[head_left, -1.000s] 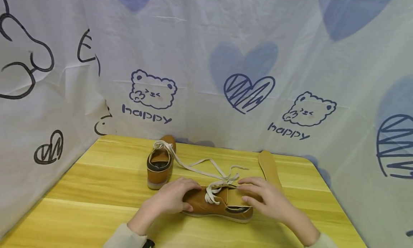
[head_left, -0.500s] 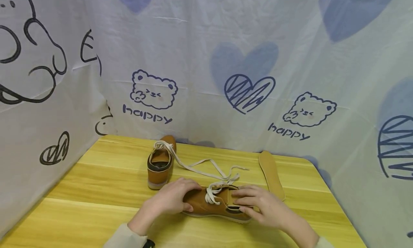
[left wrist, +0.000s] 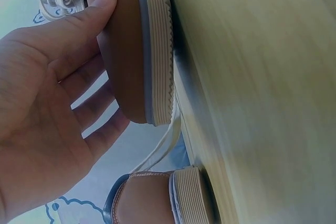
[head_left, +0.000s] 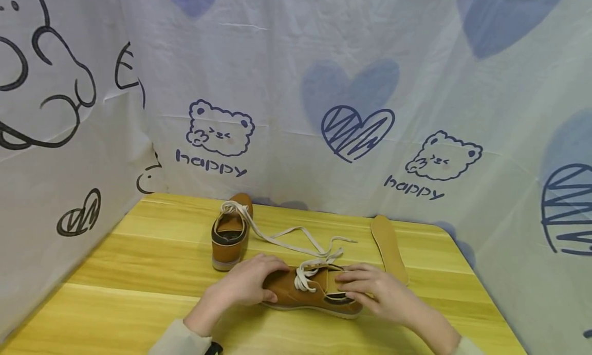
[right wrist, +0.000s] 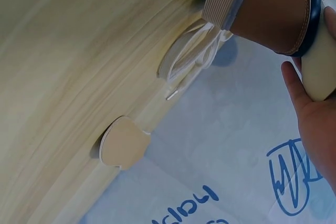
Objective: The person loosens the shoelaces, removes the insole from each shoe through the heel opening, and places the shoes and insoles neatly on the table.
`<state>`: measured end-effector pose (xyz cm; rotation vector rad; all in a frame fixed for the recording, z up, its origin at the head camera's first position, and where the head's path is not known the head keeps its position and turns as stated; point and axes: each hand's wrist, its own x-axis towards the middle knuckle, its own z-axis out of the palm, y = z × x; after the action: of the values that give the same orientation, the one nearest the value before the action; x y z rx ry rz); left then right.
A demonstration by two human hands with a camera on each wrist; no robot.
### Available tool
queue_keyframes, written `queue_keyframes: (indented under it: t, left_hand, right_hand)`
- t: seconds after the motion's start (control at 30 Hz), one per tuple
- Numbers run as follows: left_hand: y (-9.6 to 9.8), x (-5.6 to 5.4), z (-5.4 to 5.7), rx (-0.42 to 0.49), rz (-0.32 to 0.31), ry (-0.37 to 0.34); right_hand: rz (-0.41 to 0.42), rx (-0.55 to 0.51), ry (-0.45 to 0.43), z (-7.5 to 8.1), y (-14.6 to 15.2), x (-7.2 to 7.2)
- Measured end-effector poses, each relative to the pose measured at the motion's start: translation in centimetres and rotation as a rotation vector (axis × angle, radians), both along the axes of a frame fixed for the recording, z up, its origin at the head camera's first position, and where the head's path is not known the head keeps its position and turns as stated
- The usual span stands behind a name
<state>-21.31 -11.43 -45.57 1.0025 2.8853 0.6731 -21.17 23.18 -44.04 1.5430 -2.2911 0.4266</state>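
Observation:
A brown leather shoe (head_left: 288, 293) with a pale sole lies sideways at the table's front, toe to the left. My left hand (head_left: 247, 280) grips its toe, thumb on the near side and fingers across the top. At the shoe's opening, my right hand (head_left: 381, 296) pinches a tan insole (head_left: 332, 283) that sits partly inside. The right wrist view shows the insole's rounded heel end (right wrist: 318, 72) sticking out past the dark collar, between thumb and fingers. White laces (head_left: 303, 279) are threaded through the shoe's front; the insole's front part is hidden inside.
A matching brown shoe (head_left: 227, 252) stands behind my left hand, heel toward me. Its long white lace (head_left: 298, 246) trails right across the wooden table (head_left: 139, 283). Another tan insole (head_left: 390, 247) lies flat at the back right. Printed cloth (head_left: 287, 154) hangs behind the table.
My right hand has moved left and slightly down with the insole, which now sits deeper in the shoe. The loose insole behind it shows more fully. My left hand stays put.

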Motion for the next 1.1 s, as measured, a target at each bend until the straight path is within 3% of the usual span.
queue_keyframes:
  t: [0.83, 1.1]
  left_hand:
    - [0.0, 0.0, 0.0, 0.001, 0.003, -0.022]
    - [0.0, -0.1, 0.0, 0.011, -0.006, -0.017]
  right_hand:
    - [-0.025, -0.116, -0.037, 1.5, 3.8, 1.2]
    - [-0.033, -0.140, -0.011, 1.6, 5.2, 1.7]
